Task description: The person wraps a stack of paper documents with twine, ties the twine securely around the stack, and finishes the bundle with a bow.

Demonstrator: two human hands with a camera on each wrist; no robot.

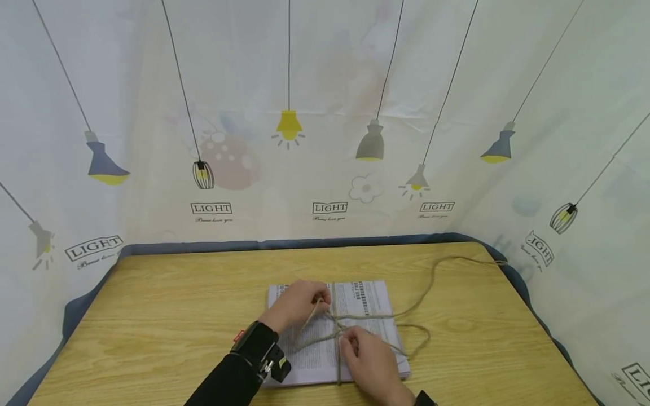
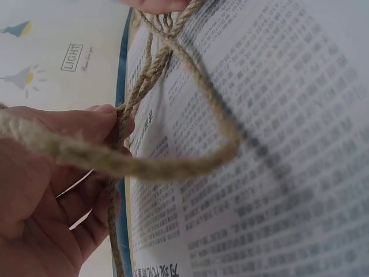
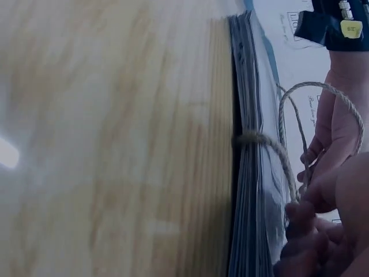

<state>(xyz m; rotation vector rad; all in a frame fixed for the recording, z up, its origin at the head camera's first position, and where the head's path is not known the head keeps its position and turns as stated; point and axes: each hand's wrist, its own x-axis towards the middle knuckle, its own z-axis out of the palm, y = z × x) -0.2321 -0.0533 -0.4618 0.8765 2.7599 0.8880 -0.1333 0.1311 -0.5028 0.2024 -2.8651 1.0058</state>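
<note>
A flat stack of newspapers lies on the table, wrapped crosswise with brown twine. My left hand is over the upper left of the stack; in the left wrist view its thumb and fingers pinch a strand of twine. A slack loop of twine hangs in front of that hand. My right hand, at the lower right of the stack, pinches the twine near the crossing. The right wrist view shows twine bent round the stack's edge, with the right fingers curled beside it.
One long twine end runs across the wooden table to its far right corner. A shorter loop lies off the stack's right side. A printed cloth curtain closes in the back and both sides.
</note>
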